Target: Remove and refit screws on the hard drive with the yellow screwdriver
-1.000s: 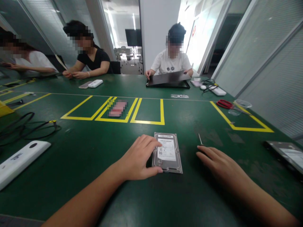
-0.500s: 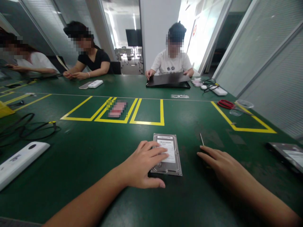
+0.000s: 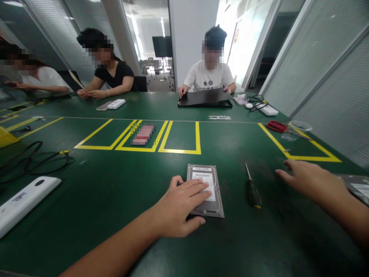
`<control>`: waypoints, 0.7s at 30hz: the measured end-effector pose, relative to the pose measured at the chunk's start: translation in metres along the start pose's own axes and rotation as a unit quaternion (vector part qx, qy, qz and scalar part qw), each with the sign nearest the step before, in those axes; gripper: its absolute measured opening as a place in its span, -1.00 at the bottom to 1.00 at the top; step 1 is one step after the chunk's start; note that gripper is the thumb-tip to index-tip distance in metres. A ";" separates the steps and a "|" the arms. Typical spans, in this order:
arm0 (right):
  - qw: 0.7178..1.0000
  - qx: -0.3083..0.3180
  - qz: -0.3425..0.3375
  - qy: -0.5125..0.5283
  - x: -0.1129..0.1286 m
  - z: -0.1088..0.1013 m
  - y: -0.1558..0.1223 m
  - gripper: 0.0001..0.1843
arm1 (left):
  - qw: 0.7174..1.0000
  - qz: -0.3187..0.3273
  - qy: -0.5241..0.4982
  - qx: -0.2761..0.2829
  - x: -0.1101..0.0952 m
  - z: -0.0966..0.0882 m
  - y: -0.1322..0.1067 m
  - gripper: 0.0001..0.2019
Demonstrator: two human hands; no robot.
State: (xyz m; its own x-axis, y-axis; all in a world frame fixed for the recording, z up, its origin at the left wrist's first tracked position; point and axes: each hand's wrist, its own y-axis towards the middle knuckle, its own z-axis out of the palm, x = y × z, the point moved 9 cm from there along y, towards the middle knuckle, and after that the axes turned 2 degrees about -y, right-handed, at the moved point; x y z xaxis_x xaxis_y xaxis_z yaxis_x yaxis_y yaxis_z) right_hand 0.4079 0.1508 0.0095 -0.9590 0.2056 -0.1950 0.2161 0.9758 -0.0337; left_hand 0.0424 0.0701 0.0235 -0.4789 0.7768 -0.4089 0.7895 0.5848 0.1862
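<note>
A silver hard drive (image 3: 216, 204) with a white label lies flat on the green table in the head view. Across its left part rests my left hand (image 3: 186, 202), fingers stretched over the label and thumb near the drive's close edge. To the drive's right lies a screwdriver (image 3: 253, 192) with a dark handle and yellow end, its tip pointing away from me. My right hand (image 3: 314, 181) hovers to the right of the screwdriver, thumb apart from the fingers and nothing visible in it. Its fingertips are partly hidden. A second hard drive (image 3: 357, 186) is partly behind my right wrist.
Yellow tape (image 3: 317, 158) marks an area at the right, with red-handled tool (image 3: 276, 126) and a clear plastic cup (image 3: 300, 127) there. White power bank (image 3: 29, 202) and black cables (image 3: 31, 159) lie left. Across the table, a person (image 3: 210, 75) handles a black panel (image 3: 204, 98).
My right hand has left the screwdriver and moved right and away from me, uncovering the handle. My left hand stays on the hard drive, its fingers slightly farther right.
</note>
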 end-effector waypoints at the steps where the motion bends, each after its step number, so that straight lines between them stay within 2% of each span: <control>1: 1.000 0.011 0.011 -0.001 -0.011 0.003 0.013 -0.49 | 1.000 -0.002 -0.002 0.001 0.000 0.000 0.000 -0.37; 4: 0.999 0.041 0.026 0.008 -0.034 0.011 0.044 -0.49 | 1.000 -0.003 -0.010 0.002 0.001 -0.001 0.000 -0.37; 7: 0.997 0.045 0.063 0.015 -0.050 0.017 0.062 -0.43 | 1.000 -0.005 -0.017 0.004 0.001 -0.001 0.000 -0.37; 12: 0.991 0.057 0.112 0.033 -0.066 0.032 0.078 -0.36 | 1.000 -0.006 -0.027 0.007 0.002 -0.001 0.000 -0.36; 21: 0.987 0.079 0.129 0.046 -0.081 0.050 0.101 -0.31 | 1.000 0.005 -0.026 0.003 0.002 -0.003 0.000 -0.35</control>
State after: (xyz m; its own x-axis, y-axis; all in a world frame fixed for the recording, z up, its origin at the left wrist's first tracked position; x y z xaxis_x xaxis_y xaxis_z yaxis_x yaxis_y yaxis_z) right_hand 0.5162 0.2294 -0.0272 -0.8794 0.4587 -0.1276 0.4742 0.8677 -0.1490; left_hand 0.0403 0.0721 0.0249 -0.4505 0.7693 -0.4531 0.7969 0.5753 0.1843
